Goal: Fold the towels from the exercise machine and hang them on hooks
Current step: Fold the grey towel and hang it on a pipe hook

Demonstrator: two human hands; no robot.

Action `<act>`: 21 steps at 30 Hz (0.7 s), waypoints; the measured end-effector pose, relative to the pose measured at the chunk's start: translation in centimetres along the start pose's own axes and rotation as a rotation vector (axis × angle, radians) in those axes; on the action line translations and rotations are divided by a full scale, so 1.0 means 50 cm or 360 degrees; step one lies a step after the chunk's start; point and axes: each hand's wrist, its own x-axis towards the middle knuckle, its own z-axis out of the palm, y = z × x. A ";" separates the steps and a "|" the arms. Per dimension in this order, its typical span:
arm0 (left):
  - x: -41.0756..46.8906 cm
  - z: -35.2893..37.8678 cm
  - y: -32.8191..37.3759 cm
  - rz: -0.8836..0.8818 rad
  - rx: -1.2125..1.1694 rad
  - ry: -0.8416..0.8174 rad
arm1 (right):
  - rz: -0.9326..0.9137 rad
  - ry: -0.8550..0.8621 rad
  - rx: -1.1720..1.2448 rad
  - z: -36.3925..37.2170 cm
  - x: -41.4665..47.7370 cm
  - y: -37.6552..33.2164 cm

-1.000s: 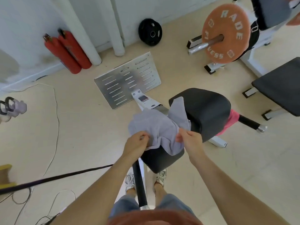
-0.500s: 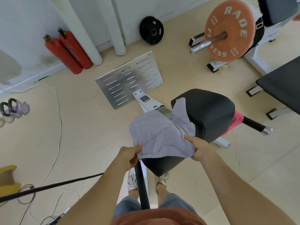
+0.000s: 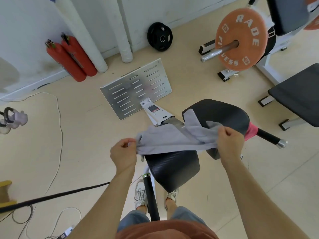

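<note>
A grey towel (image 3: 170, 138) is stretched out above the black pads of the exercise machine (image 3: 222, 112). My left hand (image 3: 123, 153) pinches its left corner. My right hand (image 3: 228, 141) grips its right end, over the edge of the upper pad. One flap of the towel still lies on the upper pad. A pink towel (image 3: 251, 131) hangs behind that pad, mostly hidden. No hooks are in view.
The machine's metal footplate (image 3: 134, 88) lies ahead on the floor. Two red fire extinguishers (image 3: 72, 57) lean at the wall. An orange weight plate (image 3: 240, 37) on a bar and a black bench (image 3: 298, 95) stand to the right. Cables (image 3: 57, 107) run across the floor on the left.
My hands have moved apart and pulled the grey towel out wide. It has lifted off the lower pad.
</note>
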 end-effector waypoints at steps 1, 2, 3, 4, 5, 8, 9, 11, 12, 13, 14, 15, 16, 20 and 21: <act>-0.005 0.000 0.032 0.0250 0.0103 0.0039 | 0.0037 -0.0034 0.0295 -0.006 -0.006 -0.018; -0.011 0.002 0.060 0.0498 0.0205 0.0023 | 0.0114 -0.0166 0.0590 -0.012 -0.009 -0.036; -0.020 0.008 0.082 0.0735 0.0304 -0.0071 | 0.0206 -0.0378 0.0797 -0.014 -0.018 -0.055; -0.031 0.016 0.095 0.0940 0.0409 -0.0260 | 0.0253 -0.0597 0.0885 -0.011 -0.024 -0.065; -0.044 0.025 0.100 0.1093 0.0568 -0.0538 | 0.0254 -0.0782 0.0858 -0.004 -0.032 -0.072; -0.070 0.053 0.038 0.1307 0.1329 -0.1309 | 0.0016 -0.1026 0.0154 0.045 -0.067 -0.053; -0.078 0.058 0.006 0.1227 0.1409 -0.1472 | -0.0115 -0.1078 -0.0163 0.062 -0.083 -0.038; -0.090 0.058 -0.040 0.0994 0.1217 -0.1519 | -0.0373 -0.1133 -0.0675 0.095 -0.109 0.004; -0.094 0.056 -0.048 0.0838 0.1062 -0.1439 | -0.0467 -0.1123 -0.0826 0.107 -0.120 0.021; -0.095 0.058 -0.053 0.0654 0.0903 -0.1344 | -0.0543 -0.1091 -0.0927 0.116 -0.130 0.032; -0.096 0.060 -0.053 0.0456 0.0750 -0.1244 | -0.0624 -0.1048 -0.0997 0.124 -0.138 0.041; -0.094 0.063 -0.054 0.0272 0.0599 -0.1133 | -0.0703 -0.0999 -0.1050 0.129 -0.145 0.043; -0.091 0.067 -0.058 0.0126 0.0492 -0.0995 | -0.0755 -0.0955 -0.1077 0.134 -0.149 0.045; -0.074 0.082 -0.072 -0.0189 0.0393 -0.0714 | -0.0808 -0.0903 -0.1054 0.145 -0.155 0.047; -0.066 0.083 -0.073 -0.0200 0.0440 -0.0715 | -0.0773 -0.0927 -0.1020 0.147 -0.155 0.046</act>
